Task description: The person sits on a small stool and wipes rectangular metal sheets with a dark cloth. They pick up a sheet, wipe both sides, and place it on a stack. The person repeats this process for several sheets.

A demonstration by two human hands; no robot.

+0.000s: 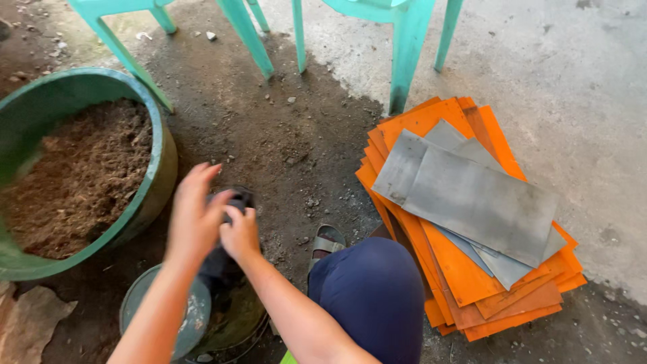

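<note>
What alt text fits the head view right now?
Both hands, left hand and right hand, grip a small dark object above a dirt floor. A green tub of brown soil sits to the left; stacked orange and grey sheets lie right.

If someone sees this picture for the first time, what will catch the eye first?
Probably the fanned stack of bright orange flat sheets on the right, with grey metal sheets on top. At left sits a large round green tub of brown crumbly material. Between them, the left hand and right hand hold a small dark object.
</note>
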